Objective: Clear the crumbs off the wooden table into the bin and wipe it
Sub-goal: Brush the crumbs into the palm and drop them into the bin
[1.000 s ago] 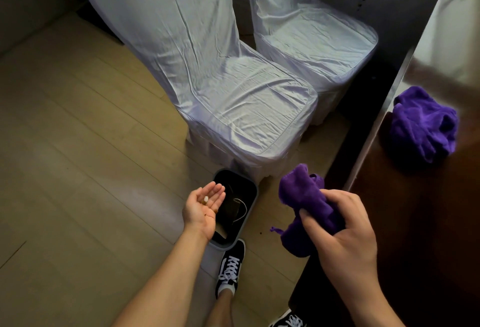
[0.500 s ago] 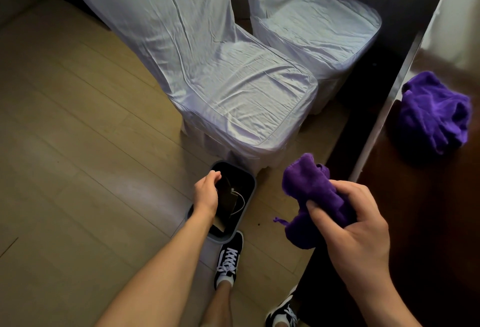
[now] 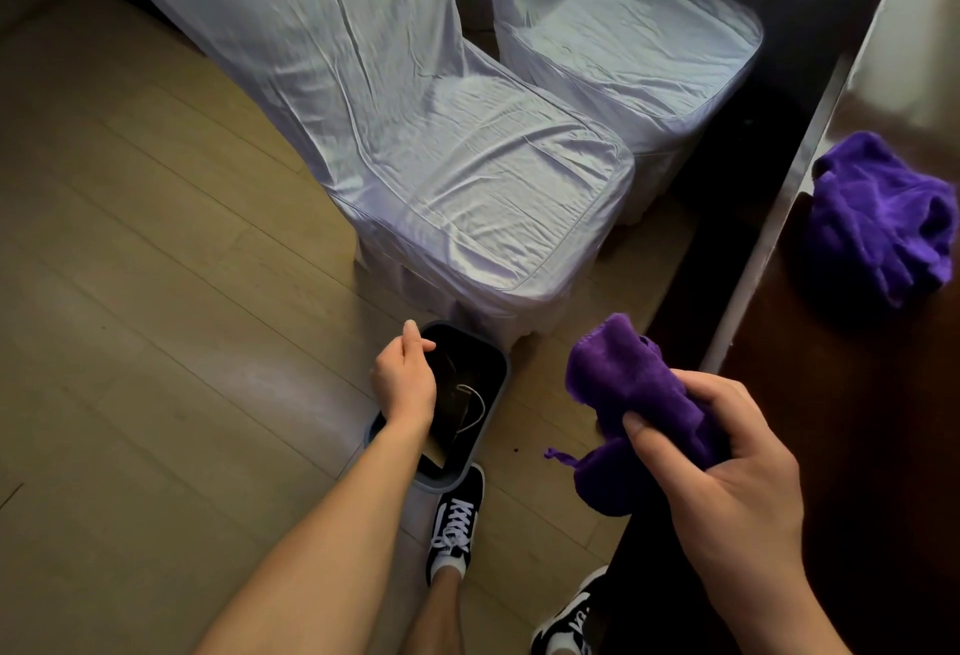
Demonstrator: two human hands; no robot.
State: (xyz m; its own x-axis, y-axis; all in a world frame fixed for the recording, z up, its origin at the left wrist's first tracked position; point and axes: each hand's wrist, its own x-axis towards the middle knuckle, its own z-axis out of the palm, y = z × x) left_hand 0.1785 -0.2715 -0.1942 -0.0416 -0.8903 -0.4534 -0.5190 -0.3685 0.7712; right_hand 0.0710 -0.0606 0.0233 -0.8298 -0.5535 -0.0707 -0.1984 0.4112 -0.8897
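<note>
A small dark bin (image 3: 500,384) with a grey rim stands on the floor in front of the near chair. My left hand (image 3: 402,379) hovers over its left rim, back upward, fingers loosely curled and apart, with nothing visible in it. My right hand (image 3: 727,477) is shut on a bunched purple cloth (image 3: 623,379), held in the air beside the edge of the dark wooden table (image 3: 857,420). A second purple cloth (image 3: 883,217) lies crumpled on the table at the right. Inside the bin I see dark rubbish and a thin white loop.
Two chairs in pale satin covers stand behind the bin, the near chair (image 3: 467,176) and the far chair (image 3: 623,41). My left shoe (image 3: 457,519) touches the bin's near rim; my right shoe (image 3: 566,618) is by the table. A dark speck (image 3: 516,449) lies on the wood floor.
My left hand, palm up with a small white crumb one second ago, has turned over above the bin; the crumb is no longer visible. My right hand keeps the cloth.
</note>
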